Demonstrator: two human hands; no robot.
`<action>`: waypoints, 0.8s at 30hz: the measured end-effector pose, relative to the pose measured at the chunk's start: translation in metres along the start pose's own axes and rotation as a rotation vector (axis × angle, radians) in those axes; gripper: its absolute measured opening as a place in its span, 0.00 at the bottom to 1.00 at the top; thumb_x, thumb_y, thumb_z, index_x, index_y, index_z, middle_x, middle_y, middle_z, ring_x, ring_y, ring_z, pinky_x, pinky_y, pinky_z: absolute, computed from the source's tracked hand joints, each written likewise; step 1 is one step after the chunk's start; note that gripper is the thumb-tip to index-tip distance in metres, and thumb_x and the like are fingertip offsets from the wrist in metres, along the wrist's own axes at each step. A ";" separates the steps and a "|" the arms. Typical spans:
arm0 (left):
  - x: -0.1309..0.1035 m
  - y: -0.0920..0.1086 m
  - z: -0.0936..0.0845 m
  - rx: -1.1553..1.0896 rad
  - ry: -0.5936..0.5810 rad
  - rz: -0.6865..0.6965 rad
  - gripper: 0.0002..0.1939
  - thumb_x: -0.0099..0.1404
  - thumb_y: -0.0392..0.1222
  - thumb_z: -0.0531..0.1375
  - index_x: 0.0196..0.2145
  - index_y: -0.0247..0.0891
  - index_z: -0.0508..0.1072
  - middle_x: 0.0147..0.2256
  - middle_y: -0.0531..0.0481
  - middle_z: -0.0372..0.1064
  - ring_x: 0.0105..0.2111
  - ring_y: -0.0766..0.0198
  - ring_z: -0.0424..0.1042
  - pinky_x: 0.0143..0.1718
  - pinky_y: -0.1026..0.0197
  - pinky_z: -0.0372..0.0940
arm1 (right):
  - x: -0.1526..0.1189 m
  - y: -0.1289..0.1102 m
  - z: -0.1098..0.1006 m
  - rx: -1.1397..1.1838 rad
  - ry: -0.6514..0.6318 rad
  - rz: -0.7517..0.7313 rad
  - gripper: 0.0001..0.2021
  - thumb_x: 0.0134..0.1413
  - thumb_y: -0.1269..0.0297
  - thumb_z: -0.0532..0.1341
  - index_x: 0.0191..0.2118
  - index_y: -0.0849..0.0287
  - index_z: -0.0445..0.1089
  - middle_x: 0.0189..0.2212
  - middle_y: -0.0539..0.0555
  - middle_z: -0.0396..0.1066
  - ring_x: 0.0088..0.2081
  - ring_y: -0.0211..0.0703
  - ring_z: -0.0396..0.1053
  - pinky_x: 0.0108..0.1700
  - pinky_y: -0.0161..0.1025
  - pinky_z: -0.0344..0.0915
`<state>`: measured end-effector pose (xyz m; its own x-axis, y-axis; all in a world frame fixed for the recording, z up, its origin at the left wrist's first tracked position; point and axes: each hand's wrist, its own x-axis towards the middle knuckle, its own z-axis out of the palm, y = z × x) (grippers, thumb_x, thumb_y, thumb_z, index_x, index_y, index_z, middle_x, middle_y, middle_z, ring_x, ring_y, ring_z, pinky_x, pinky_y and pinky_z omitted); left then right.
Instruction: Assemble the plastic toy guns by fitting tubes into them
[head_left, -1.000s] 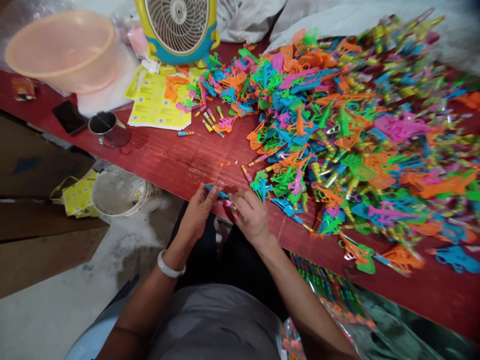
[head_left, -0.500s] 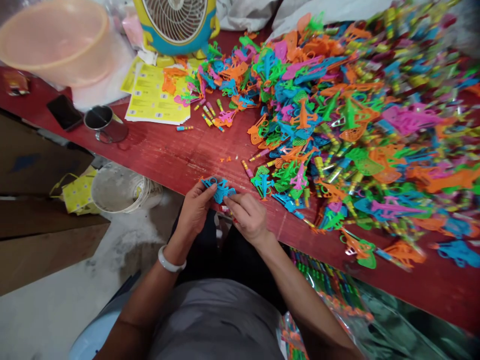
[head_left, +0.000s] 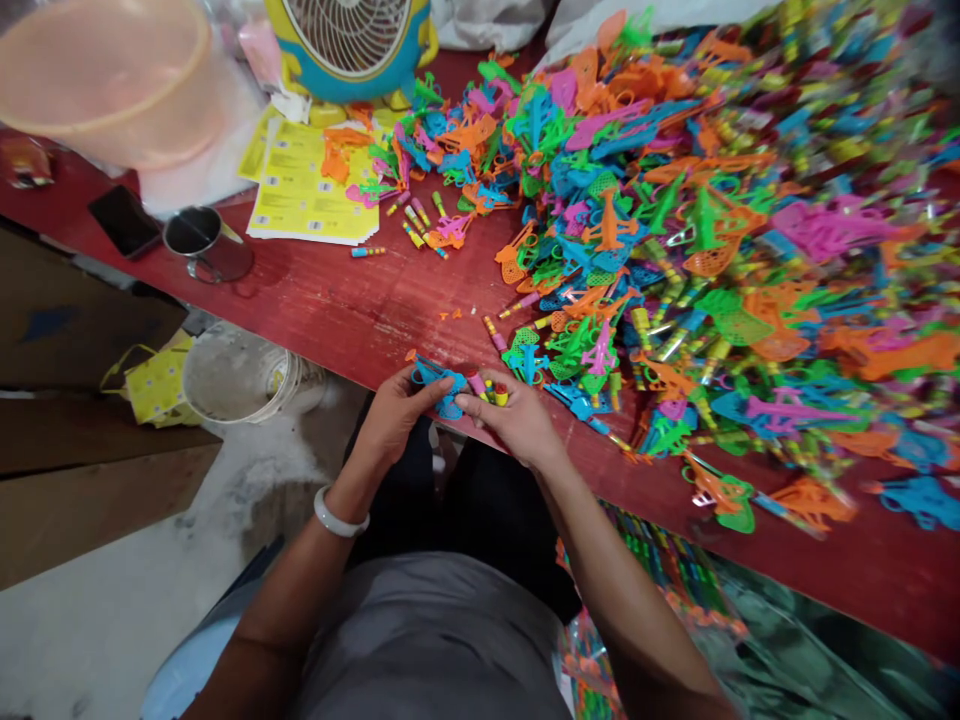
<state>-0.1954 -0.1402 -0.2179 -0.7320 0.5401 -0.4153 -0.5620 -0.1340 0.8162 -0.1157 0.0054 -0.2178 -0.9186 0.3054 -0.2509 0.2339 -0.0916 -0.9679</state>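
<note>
At the table's front edge, my left hand point(head_left: 394, 415) is closed on a small blue plastic toy point(head_left: 429, 374) with an orange tip, thumb on top. My right hand point(head_left: 521, 422) is closed too, its thumb and fingers at the toy's right end. Short striped tubes point(head_left: 496, 393) in yellow and red-pink stick up from between the right fingers. The underside of the toy is hidden. Close by on the right lie a green mesh piece point(head_left: 523, 345) and other loose plastic toys.
A large heap of coloured plastic toys and tubes point(head_left: 615, 230) covers the table's right side. Farther back stand a fan point(head_left: 352, 85), yellow printed sheets point(head_left: 289, 195), a metal mug point(head_left: 221, 255), a phone point(head_left: 124, 222) and a basin point(head_left: 112, 135). A bucket point(head_left: 232, 400) stands below left.
The blue toy has turned in my fingers. My right hand has moved slightly right and rotated, and the striped tubes in it now show more clearly.
</note>
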 end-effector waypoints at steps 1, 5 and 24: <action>-0.001 -0.001 0.001 0.015 0.015 0.015 0.18 0.50 0.51 0.75 0.32 0.36 0.79 0.31 0.52 0.77 0.30 0.67 0.72 0.37 0.62 0.67 | 0.000 0.001 -0.001 -0.034 -0.001 -0.023 0.22 0.44 0.44 0.72 0.32 0.56 0.68 0.23 0.45 0.64 0.23 0.34 0.59 0.27 0.35 0.58; -0.003 -0.001 0.005 0.019 0.098 0.088 0.16 0.52 0.50 0.74 0.32 0.37 0.78 0.29 0.54 0.74 0.29 0.68 0.70 0.38 0.62 0.67 | -0.001 0.005 -0.004 -0.195 0.005 -0.116 0.18 0.58 0.43 0.63 0.37 0.55 0.69 0.25 0.47 0.66 0.25 0.37 0.62 0.30 0.36 0.61; -0.002 -0.004 0.010 0.061 0.136 0.114 0.15 0.54 0.48 0.72 0.29 0.37 0.73 0.26 0.56 0.69 0.26 0.69 0.65 0.32 0.64 0.64 | 0.004 0.019 -0.004 -0.502 0.203 -0.452 0.04 0.59 0.60 0.66 0.36 0.54 0.75 0.33 0.53 0.75 0.37 0.46 0.72 0.43 0.43 0.69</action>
<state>-0.1881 -0.1328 -0.2161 -0.8373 0.4062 -0.3659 -0.4510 -0.1348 0.8823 -0.1140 0.0085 -0.2375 -0.8944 0.3853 0.2270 0.0067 0.5190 -0.8547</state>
